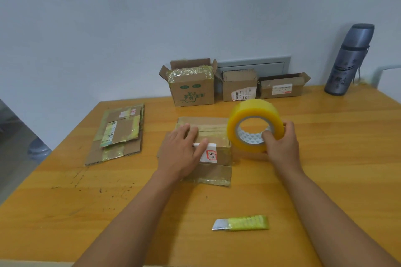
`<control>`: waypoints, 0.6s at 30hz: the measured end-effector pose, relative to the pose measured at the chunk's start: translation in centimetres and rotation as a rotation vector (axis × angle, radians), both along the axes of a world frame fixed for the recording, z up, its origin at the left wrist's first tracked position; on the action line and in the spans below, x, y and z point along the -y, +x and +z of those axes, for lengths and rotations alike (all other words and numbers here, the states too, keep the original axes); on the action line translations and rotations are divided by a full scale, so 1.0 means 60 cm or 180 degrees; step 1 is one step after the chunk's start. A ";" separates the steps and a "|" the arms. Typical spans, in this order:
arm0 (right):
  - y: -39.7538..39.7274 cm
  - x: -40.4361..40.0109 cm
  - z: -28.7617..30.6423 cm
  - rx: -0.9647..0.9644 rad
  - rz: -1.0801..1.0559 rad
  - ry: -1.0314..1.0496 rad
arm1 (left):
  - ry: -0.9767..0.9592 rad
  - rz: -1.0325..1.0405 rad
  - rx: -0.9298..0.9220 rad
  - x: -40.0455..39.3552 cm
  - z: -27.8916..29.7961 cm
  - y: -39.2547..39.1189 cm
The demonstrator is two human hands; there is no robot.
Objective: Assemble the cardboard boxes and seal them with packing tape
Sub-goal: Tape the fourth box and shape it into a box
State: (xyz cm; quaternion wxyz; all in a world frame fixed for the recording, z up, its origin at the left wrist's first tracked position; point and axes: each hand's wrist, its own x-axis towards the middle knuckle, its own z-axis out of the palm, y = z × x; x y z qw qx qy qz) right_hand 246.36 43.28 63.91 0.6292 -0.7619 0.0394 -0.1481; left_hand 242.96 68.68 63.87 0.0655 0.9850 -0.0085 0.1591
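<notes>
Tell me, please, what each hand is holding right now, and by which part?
The right hand grips the tape roll at its right rim, thumb inside the core. The left hand holds nothing; it presses flat on the cardboard box.

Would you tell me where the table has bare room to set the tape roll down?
Bare wood lies right of the tape roll, toward the flask, and at the near left, below the flattened cardboard. The far edge is crowded with three boxes; the cutter lies near the front.
</notes>
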 end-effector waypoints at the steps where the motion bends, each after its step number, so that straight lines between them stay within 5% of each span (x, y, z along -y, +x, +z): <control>1: -0.001 -0.002 -0.005 0.0044 0.0005 0.0033 | 0.0067 0.0020 -0.0013 0.002 0.002 -0.001; 18: 0.003 -0.017 -0.040 -0.0016 0.0410 -0.0039 | 0.0276 0.0062 -0.0523 0.062 0.027 0.017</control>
